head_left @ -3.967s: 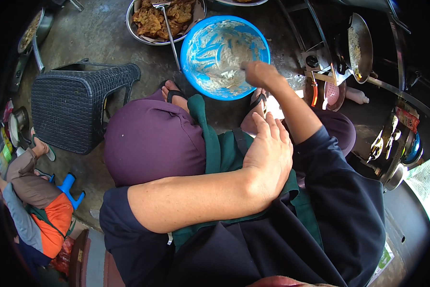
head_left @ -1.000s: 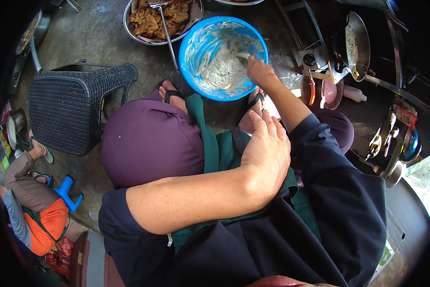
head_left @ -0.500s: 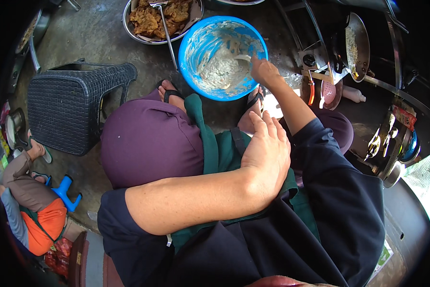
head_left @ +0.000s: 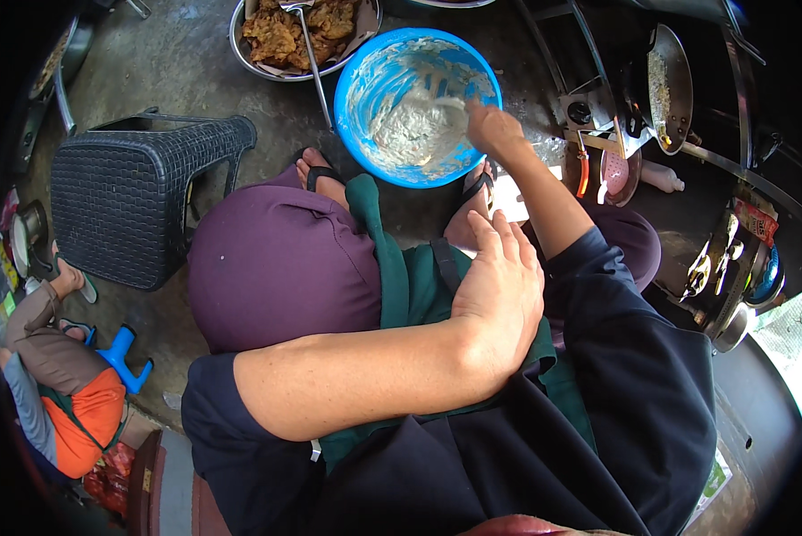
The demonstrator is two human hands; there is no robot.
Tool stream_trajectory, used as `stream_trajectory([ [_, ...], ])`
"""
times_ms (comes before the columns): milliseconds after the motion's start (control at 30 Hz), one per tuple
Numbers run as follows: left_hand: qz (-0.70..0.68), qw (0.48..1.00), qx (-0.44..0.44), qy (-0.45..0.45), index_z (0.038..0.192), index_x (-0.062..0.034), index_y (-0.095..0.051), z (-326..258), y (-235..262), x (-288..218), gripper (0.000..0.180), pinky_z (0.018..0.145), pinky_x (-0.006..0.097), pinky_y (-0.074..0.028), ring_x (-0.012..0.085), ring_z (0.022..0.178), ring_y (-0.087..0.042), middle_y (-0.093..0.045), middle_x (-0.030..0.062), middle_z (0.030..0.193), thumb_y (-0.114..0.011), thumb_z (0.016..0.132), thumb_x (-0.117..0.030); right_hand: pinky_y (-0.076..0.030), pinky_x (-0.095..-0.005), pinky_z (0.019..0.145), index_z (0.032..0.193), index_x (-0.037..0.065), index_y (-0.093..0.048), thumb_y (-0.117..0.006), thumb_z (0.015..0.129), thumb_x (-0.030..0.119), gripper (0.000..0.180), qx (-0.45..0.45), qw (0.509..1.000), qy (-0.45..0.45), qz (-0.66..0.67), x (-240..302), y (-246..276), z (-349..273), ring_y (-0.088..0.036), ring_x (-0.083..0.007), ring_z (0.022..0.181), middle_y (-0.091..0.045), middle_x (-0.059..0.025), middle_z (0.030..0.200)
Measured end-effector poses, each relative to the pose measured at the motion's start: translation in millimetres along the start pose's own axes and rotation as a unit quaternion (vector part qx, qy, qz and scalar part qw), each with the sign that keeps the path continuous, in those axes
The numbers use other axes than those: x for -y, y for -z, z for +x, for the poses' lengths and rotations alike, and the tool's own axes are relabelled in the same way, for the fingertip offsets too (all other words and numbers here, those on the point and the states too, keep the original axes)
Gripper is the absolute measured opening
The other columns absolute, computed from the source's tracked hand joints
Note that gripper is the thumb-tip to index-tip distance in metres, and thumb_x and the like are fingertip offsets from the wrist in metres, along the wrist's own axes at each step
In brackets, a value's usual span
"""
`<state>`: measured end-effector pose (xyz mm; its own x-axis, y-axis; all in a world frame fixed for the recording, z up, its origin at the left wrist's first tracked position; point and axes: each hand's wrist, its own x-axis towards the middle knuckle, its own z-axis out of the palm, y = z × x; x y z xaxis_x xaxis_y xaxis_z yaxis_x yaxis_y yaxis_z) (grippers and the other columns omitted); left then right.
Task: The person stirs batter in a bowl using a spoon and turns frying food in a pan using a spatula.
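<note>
Below the top edge of the view a round blue plastic basin (head_left: 351,121) stands on the floor, its walls smeared with thick white batter (head_left: 410,127). My right hand (head_left: 497,129) is at the basin's right rim, fingers wrapped round the handle of a pale spoon (head_left: 450,105). The spoon's end is coated in batter, and its handle is mostly hidden in my fist. Across my lap lies my left forearm. My left hand (head_left: 501,286) has its fingers stretched out next to my right sleeve and holds nothing.
Behind the basin's left side a metal bowl (head_left: 234,40) holds fried food, with a long-handled metal skimmer (head_left: 310,54) across it. A black stool (head_left: 120,201) stands left. At right are a gas stove (head_left: 588,109) and a frying pan (head_left: 676,85). A person in orange (head_left: 93,420) is at lower left.
The spoon has shifted slightly in the batter, and the batter's surface has changed shape. My right hand has moved only a little; my left hand has hardly moved.
</note>
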<state>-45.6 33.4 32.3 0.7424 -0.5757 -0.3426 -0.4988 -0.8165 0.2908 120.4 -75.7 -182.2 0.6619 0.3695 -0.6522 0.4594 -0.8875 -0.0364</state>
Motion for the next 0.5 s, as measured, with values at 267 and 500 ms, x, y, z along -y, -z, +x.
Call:
stream_trajectory([
  [267, 0.017, 1.0, -0.014, 0.007, 0.129, 0.001, -0.048, 4, 2, 0, 0.046, 0.098, 0.056, -0.037, 0.0383, 0.126, -0.044, -0.047, 0.0232, 0.133, -0.047, 0.09, -0.024, -0.05, -0.0474, 0.086, 0.115, 0.004, -0.051, -0.039, 0.09, 0.016, 0.03, -0.09, 0.994, -0.062, 0.03, -21, -11, 10, -0.06, -0.0425, 0.099, -0.058, -0.0276, 0.109],
  [500, 0.007, 1.0, -0.005, 0.005, 0.128, 0.0008, -0.049, 1, 1, 0, 0.046, 0.098, 0.055, -0.037, 0.0378, 0.125, -0.044, -0.048, 0.0233, 0.132, -0.048, 0.089, -0.023, -0.048, -0.0468, 0.088, 0.119, 0.007, -0.05, -0.038, 0.091, 0.018, 0.033, -0.118, 0.992, -0.028, 0.035, -10, 7, 3, -0.058, -0.0431, 0.103, -0.056, -0.0263, 0.115],
])
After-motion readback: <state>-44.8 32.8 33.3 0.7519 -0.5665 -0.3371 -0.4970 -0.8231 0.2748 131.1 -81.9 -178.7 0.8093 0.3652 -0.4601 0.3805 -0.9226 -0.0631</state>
